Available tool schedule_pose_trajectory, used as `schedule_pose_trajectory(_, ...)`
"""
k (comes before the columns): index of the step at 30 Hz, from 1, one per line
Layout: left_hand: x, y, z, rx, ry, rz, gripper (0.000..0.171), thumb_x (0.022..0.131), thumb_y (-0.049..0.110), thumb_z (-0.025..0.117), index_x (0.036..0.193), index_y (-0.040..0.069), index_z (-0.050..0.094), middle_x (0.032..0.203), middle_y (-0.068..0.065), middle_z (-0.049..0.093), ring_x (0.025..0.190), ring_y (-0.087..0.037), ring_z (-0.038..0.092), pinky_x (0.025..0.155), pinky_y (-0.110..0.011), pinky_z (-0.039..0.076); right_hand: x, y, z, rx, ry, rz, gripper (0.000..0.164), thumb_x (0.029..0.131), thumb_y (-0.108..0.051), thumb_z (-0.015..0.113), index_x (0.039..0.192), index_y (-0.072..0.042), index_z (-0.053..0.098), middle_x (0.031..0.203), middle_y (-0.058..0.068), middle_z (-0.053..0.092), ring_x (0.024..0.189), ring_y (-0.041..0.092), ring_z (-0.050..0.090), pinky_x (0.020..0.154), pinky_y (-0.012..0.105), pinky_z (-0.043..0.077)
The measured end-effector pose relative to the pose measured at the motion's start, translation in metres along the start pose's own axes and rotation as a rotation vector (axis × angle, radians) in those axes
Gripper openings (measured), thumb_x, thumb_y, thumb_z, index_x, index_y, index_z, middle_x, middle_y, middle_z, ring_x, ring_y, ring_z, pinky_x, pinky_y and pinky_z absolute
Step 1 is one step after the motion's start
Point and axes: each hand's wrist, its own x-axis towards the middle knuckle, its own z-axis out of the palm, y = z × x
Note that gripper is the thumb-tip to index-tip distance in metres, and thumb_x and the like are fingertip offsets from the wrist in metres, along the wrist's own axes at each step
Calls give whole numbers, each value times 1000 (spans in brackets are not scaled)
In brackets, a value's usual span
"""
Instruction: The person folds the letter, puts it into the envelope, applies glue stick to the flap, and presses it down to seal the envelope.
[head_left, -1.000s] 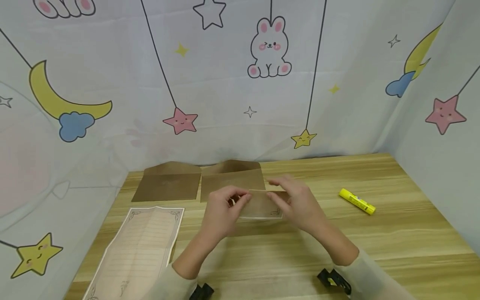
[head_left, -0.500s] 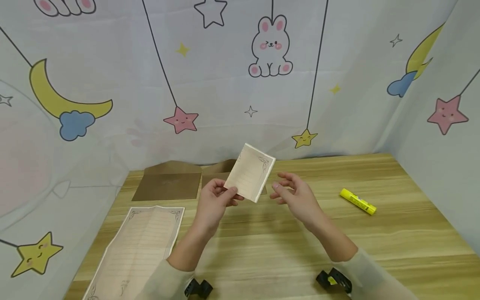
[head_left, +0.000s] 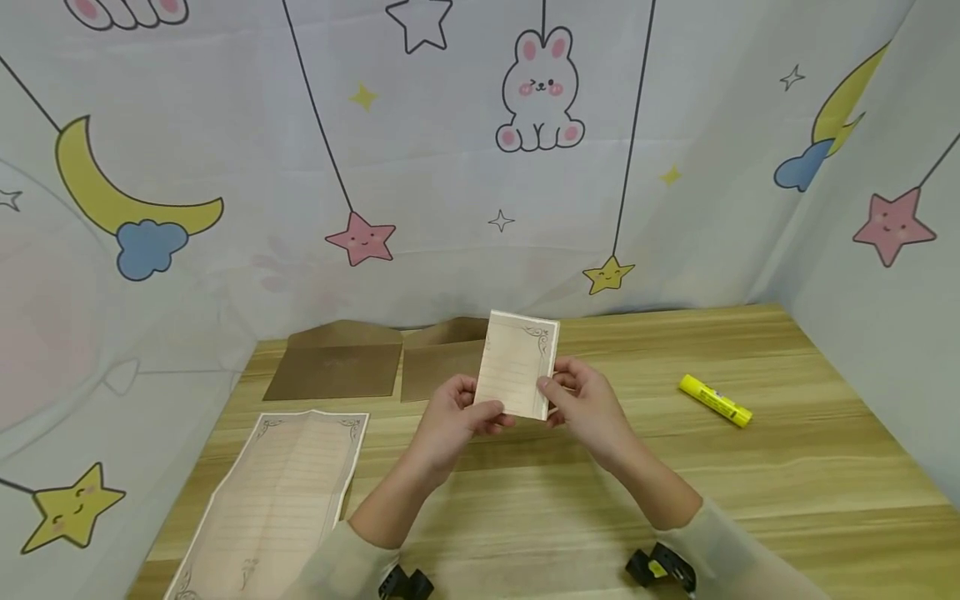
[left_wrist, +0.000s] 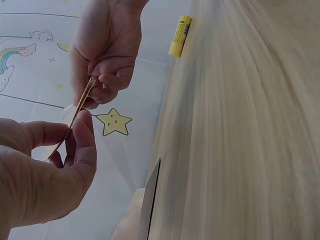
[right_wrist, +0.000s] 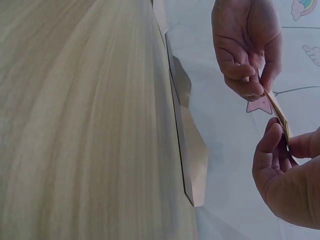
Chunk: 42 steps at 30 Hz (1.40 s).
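A folded sheet of lined letter paper (head_left: 513, 367) with a scroll ornament in one corner is held up above the table, upright and facing the head camera. My left hand (head_left: 459, 423) pinches its lower left corner between thumb and fingers. At the lower right edge, my right hand (head_left: 587, 408) grips it with the thumb in front and the fingers behind. Both wrist views show the paper edge-on as a thin strip, with the left hand (left_wrist: 47, 165) and the right hand (right_wrist: 290, 172) on opposite ends of it.
Two brown envelopes with raised flaps, a left envelope (head_left: 333, 372) and a right envelope (head_left: 438, 367), lie at the back of the wooden table (head_left: 787, 467). An unfolded lined letter sheet (head_left: 277, 492) lies at the left. To the right is a yellow glue stick (head_left: 715, 401). A patterned curtain (head_left: 450, 167) hangs behind.
The paper, low and horizontal a second ago, was raised and turned upright, first tilted in the left hand alone. My right hand has since come in and taken its right edge.
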Motion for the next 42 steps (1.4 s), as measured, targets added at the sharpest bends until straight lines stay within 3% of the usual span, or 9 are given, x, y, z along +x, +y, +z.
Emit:
schedule_pose_trajectory(8, 0, 0, 0, 28, -12, -2, 29, 96, -5, 71, 119, -5, 54, 98, -16, 72, 82, -24, 75, 69, -29, 60, 0, -2, -2, -36, 16, -3, 21, 108, -10, 62, 124, 4, 63, 98, 14, 68, 77, 22, 65, 62, 30, 59)
schedule_pose_trajectory(12, 0, 1, -3, 100, -11, 21, 29, 97, 0, 73, 122, -4, 57, 100, -15, 71, 83, -25, 76, 73, -37, 61, 1, -4, -4, -59, 30, -1, 21, 108, -11, 62, 122, 4, 64, 99, 15, 68, 76, 21, 65, 62, 32, 59)
schedule_pose_trajectory(17, 4, 7, -17, 239, 48, 84, 27, 101, 9, 72, 123, -3, 62, 103, -13, 69, 87, -29, 75, 75, -42, 62, 2, -8, -10, -65, 55, -6, 22, 108, -13, 63, 122, 5, 63, 101, 16, 67, 76, 22, 63, 62, 31, 59)
schedule_pose_trajectory(21, 10, 10, -31, 415, 98, 136, 29, 102, 12, 72, 127, -1, 65, 110, -13, 68, 94, -31, 72, 74, -38, 60, 3, -10, -14, -61, 66, 0, 23, 108, -13, 63, 121, 5, 63, 101, 17, 67, 76, 23, 61, 62, 29, 58)
schedule_pose_trajectory(25, 16, 8, -47, 677, 135, 166, 36, 103, 19, 73, 134, 1, 65, 122, -17, 67, 104, -31, 69, 81, -42, 60, 5, -9, -20, -69, 76, 17, 25, 109, -15, 63, 124, 5, 63, 103, 17, 67, 77, 23, 61, 63, 29, 58)
schedule_pose_trajectory(33, 29, 2, -71, 1150, 96, 213, 55, 102, 29, 74, 145, -2, 59, 141, -24, 58, 130, -43, 56, 109, -56, 47, 17, 2, -47, -119, 69, 67, 32, 110, -22, 61, 130, 3, 61, 107, 18, 67, 82, 24, 62, 68, 32, 59)
schedule_pose_trajectory(38, 35, -2, -75, 1298, 11, 180, 60, 102, 32, 74, 151, 2, 55, 147, -25, 54, 139, -48, 47, 118, -61, 37, 27, 12, -64, -128, 82, 125, 35, 111, -21, 59, 134, 5, 57, 109, 16, 67, 86, 22, 64, 70, 30, 59)
schedule_pose_trajectory(42, 38, -3, -74, 1363, -61, 110, 62, 104, 35, 70, 156, 6, 51, 154, -24, 47, 143, -52, 40, 115, -65, 39, 32, 17, -72, -115, 97, 158, 36, 111, -19, 59, 136, 6, 56, 109, 16, 67, 87, 20, 64, 69, 28, 59)
